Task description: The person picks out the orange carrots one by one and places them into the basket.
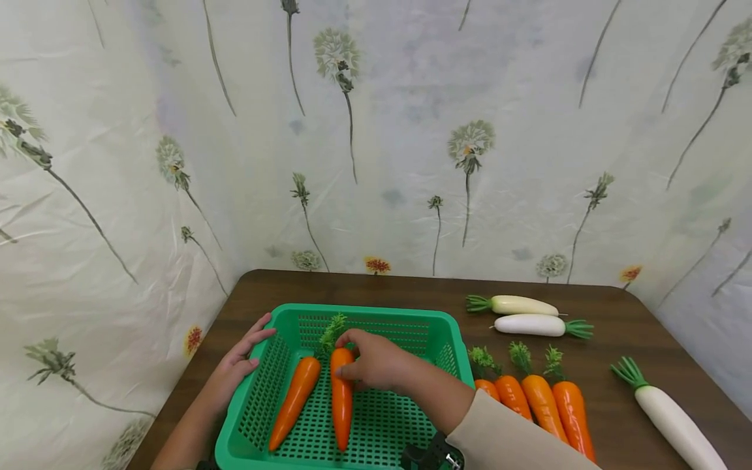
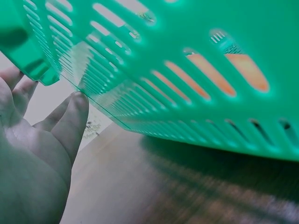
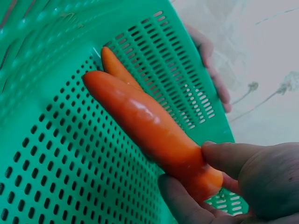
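My right hand (image 1: pixel 376 361) pinches an orange carrot (image 1: pixel 342 405) near its leafy top, inside a green plastic basket (image 1: pixel 367 309). In the right wrist view, the thumb and fingers sit on either side of the held carrot (image 3: pixel 149 126), whose tip points away from the hand. Another carrot (image 1: pixel 296 401) lies to its left in the basket, slanted, with its tip toward the near side. At the basket's left rim, my left hand (image 1: pixel 235 365) rests with fingers extended. The left wrist view has this hand (image 2: pixel 42 135) beside the basket's slotted outer wall (image 2: pixel 154 93).
Several carrots (image 1: pixel 543 401) lie on the dark wooden table (image 1: pixel 411 287) right of the basket, partly behind the right sleeve (image 1: pixel 511 431). Two white radishes (image 1: pixel 529 325) lie at the back right, and another radish (image 1: pixel 675 418) near the right edge. A flower-printed sheet (image 1: pixel 399 130) hangs behind.
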Tool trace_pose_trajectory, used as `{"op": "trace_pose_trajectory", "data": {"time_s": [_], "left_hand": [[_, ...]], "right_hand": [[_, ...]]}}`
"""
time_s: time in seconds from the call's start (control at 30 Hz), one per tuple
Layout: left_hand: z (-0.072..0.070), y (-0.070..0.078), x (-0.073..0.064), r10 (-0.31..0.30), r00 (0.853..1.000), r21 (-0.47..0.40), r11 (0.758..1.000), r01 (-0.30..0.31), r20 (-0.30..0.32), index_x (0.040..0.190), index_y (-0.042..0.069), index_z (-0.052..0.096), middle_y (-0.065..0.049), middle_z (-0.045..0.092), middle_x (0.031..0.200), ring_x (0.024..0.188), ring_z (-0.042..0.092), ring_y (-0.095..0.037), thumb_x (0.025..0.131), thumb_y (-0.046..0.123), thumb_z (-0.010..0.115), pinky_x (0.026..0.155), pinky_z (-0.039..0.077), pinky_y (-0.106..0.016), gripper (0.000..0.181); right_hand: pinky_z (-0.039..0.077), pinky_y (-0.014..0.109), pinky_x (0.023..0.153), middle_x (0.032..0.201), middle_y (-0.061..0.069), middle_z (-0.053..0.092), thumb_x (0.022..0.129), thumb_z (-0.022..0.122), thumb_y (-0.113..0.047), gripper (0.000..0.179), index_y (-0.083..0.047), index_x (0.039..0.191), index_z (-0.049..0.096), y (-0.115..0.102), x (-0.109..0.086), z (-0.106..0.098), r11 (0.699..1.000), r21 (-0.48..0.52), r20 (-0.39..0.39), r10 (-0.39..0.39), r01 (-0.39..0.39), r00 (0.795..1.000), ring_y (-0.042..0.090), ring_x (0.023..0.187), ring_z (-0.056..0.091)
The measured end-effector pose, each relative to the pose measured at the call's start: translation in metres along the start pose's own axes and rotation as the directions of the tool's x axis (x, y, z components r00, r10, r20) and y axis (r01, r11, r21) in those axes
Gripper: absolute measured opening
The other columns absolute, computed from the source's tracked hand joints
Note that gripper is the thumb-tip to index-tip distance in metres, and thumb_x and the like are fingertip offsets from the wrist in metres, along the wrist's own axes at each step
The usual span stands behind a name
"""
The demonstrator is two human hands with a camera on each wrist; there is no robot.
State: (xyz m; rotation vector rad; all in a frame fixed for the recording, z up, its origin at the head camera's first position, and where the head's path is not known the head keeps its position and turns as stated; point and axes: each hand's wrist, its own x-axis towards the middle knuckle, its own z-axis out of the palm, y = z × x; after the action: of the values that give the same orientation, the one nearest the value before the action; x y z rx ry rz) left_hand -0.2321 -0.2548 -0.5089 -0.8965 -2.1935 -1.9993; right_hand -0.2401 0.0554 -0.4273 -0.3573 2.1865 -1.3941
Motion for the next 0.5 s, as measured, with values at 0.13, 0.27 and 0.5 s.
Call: {"op": "trace_pose_trajectory", "data": {"time_s": [0.13, 0.27, 0.5], "left_hand": [[-0.0002, 0.0001, -0.0009, 0.008, 1.000, 0.000, 1.000, -0.008, 0.000, 0.149, -0.016, 0.039, -0.002, 0.019, 0.176, 0.154, 0.019, 0.007, 0.107, -0.001, 0.034, 0.112, 0.026, -0.010, 0.045], [0.0005, -0.0012, -0.0002, 0.015, 1.000, -0.022, 1.000, -0.014, 0.008, 0.149, -0.017, 0.038, -0.002, 0.018, 0.176, 0.155, 0.019, 0.006, 0.108, 0.000, 0.033, 0.113, 0.028, -0.012, 0.045], [0.0010, -0.0024, 0.0006, 0.038, 0.999, -0.023, 0.999, -0.037, 0.013, 0.149, -0.018, 0.038, -0.003, 0.018, 0.176, 0.154, 0.019, 0.007, 0.107, -0.002, 0.033, 0.112, 0.028, -0.011, 0.044]], "right_hand": [[0.063, 0.049, 0.081, 0.118, 0.017, 0.060, 0.095, 0.074, -0.004, 0.044, -0.007, 0.136, 0.057, 0.0003, 0.0009, 0.0006, 1.000, 0.008, 0.006, 0.004, -0.004, 1.000, 0.028, 0.093, 0.070], [0.062, 0.051, 0.082, 0.119, 0.018, 0.059, 0.096, 0.073, -0.004, 0.044, -0.006, 0.137, 0.057, -0.0003, -0.0004, 0.0007, 1.000, 0.009, 0.008, 0.013, -0.013, 1.000, 0.029, 0.095, 0.070], [0.059, 0.054, 0.086, 0.124, 0.021, 0.059, 0.099, 0.072, -0.014, 0.039, -0.011, 0.135, 0.060, 0.0005, -0.0028, -0.0005, 0.998, -0.053, 0.013, 0.032, -0.031, 0.999, 0.035, 0.096, 0.071]]}}
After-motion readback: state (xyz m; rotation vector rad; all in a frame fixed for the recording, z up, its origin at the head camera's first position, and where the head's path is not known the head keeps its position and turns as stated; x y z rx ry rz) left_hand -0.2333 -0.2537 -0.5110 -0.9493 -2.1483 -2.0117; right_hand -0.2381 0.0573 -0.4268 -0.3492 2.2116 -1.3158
